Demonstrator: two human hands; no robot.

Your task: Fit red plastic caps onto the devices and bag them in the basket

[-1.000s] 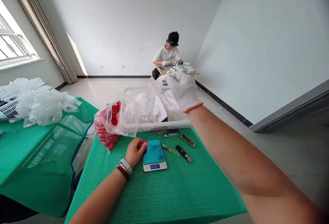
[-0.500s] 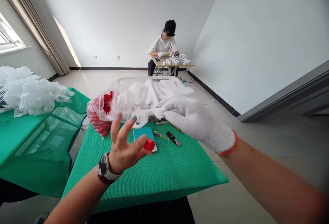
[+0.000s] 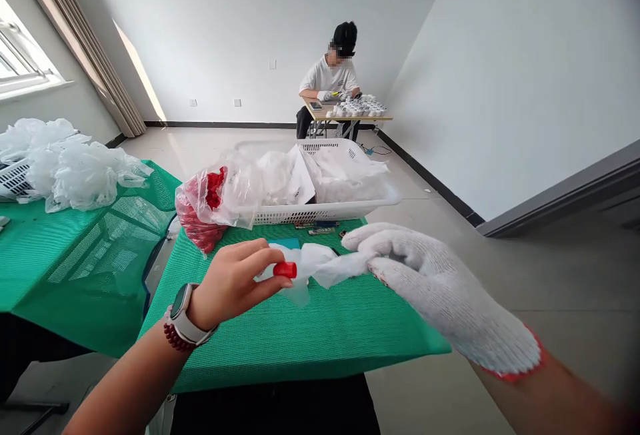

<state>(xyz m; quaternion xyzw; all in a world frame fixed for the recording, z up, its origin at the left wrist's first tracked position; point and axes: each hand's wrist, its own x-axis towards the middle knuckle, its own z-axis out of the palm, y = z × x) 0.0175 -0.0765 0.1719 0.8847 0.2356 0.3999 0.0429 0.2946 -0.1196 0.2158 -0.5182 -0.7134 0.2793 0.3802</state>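
Observation:
Between the thumb and index finger of my bare left hand (image 3: 245, 278) is a small red plastic cap (image 3: 285, 270). My right hand (image 3: 420, 275), in a white knit glove with a red cuff, pinches one end of a thin translucent plastic bag (image 3: 333, 267). The bag stretches across to my left hand, passing behind the cap; whether the left fingers also grip it I cannot tell. Both hands are above the green mesh-covered table (image 3: 300, 348). Beyond them a clear bag of red pieces (image 3: 203, 218) leans by a white basket (image 3: 330, 210) filled with plastic bags.
Small tools and a blue item (image 3: 285, 244) lie partly hidden behind the plastic bag. To the left, another green-covered table (image 3: 45, 248) bears a heap of plastic bags (image 3: 85, 172). A person (image 3: 330, 78) sits at a small table of white items (image 3: 363, 107).
My right hand has drawn the plastic bag away from the basket, toward me and to the right. My left hand has turned, its raised fingers now folded, still holding the red cap.

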